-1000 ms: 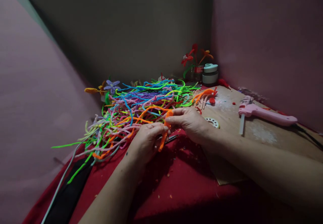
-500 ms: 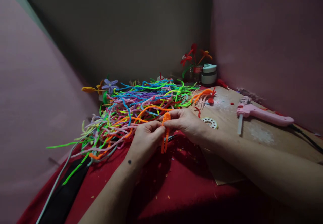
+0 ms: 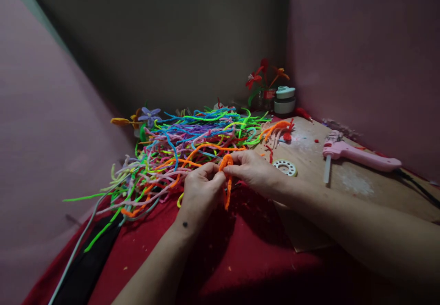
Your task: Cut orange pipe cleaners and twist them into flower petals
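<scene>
An orange pipe cleaner, bent into a narrow loop with its ends hanging down, is pinched between both hands. My left hand grips it from the left with thumb and forefinger closed. From the right, my right hand pinches the upper part of the loop, its fingertips close to those of the left. Parts of the loop are hidden behind the fingers. Just behind the hands spreads a large tangled pile of pipe cleaners in pink, blue, green, yellow and orange.
A pink glue gun lies on the brown board at the right. Near my right hand is a round white disc with holes. Pipe-cleaner flowers and a pale green container stand behind. Red cloth covers the table.
The orange loop has turned and looks wider at the top, its hanging ends closer together. My left hand has shifted slightly right; both hands keep their pinch.
</scene>
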`<state>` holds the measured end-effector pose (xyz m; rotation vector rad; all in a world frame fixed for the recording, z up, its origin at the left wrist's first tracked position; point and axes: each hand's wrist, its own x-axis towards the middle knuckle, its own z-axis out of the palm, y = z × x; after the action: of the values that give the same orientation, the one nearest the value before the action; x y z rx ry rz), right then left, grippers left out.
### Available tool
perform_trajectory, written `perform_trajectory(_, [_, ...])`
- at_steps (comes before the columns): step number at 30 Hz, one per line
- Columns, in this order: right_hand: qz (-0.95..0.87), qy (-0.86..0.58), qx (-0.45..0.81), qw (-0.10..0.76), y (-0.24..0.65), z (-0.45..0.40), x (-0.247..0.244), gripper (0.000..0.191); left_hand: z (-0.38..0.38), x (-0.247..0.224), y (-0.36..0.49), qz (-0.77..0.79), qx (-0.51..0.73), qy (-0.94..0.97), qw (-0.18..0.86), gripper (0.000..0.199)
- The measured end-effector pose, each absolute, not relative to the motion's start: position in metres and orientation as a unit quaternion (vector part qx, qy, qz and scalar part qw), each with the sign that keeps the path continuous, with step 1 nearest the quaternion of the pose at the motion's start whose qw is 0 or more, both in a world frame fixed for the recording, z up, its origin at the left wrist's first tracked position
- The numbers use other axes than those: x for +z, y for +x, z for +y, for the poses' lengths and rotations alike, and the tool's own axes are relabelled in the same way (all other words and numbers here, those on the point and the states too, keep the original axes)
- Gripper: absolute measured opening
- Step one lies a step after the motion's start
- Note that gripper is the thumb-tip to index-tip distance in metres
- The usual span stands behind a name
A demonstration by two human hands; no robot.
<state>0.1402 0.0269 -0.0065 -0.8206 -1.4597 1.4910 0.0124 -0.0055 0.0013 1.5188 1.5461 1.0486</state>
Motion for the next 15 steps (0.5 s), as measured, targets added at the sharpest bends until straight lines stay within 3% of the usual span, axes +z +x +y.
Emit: perform_trajectory(15, [-0.536,-0.293,0.637,0.470,0.1393,0.0292,-0.0171,0.008,-0.0038,0.0023,0.0111,0.574,0.402,0.571,0.427,0.018])
